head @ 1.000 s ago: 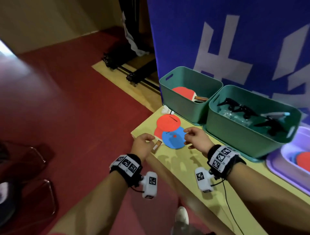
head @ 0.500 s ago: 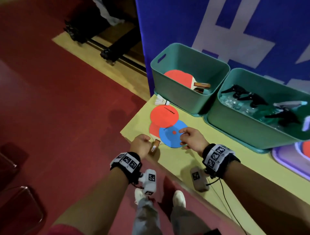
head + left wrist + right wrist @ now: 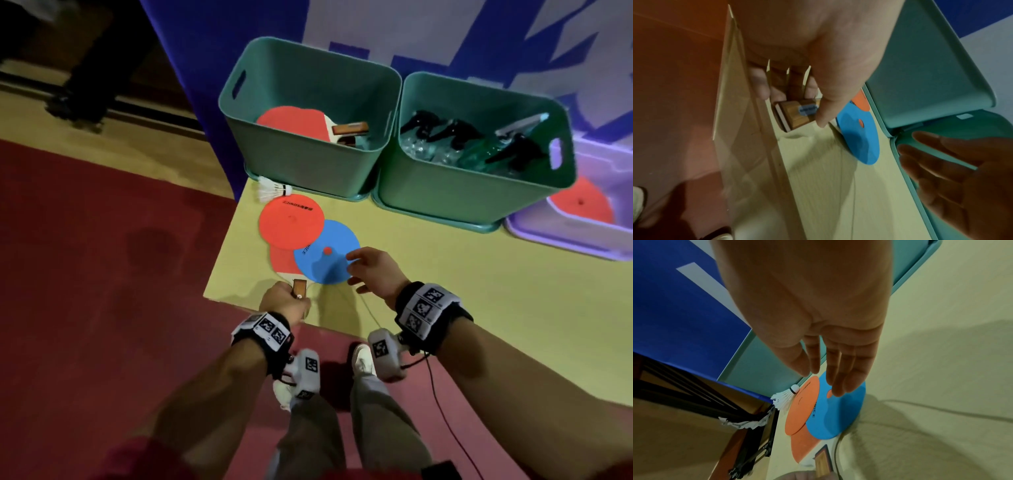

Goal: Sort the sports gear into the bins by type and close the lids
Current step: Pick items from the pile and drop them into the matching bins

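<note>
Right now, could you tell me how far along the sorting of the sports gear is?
Partly done: one paddle lies in the left green bin, and dark gear fills the right green bin. In hand: the left hand grips a table paddle's handle; the right hand hovers open over the blue disc. Left: orange disc, shuttlecock, lids.

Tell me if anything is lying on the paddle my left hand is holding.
Yes. The left hand grips the paddle by its handle, but the blue disc and the orange disc overlap its red blade.
</note>
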Tool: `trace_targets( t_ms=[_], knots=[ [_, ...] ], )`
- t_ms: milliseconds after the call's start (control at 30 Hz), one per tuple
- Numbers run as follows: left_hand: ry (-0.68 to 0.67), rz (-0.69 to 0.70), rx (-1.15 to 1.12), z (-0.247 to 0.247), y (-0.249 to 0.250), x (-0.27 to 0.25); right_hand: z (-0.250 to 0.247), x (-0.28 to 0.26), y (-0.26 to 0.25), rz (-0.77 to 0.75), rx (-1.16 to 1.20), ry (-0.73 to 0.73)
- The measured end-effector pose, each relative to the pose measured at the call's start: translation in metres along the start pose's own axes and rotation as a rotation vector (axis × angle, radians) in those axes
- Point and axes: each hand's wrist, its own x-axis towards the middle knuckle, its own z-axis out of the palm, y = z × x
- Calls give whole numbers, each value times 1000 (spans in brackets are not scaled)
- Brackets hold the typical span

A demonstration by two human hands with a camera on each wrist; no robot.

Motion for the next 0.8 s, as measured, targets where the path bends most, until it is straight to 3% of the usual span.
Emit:
trace_targets(
  t_ms=[233,500,800],
  knots=[
    [5,-2,37,-1,-2,5,4,1,10,26,31,30],
    [-57,28,-67,-26,17,-9,-11,-1,-5,30,53,61],
    [-10,-51,-159,-71,39,-28,-24,35,-43,40,-38,-99]
  ],
)
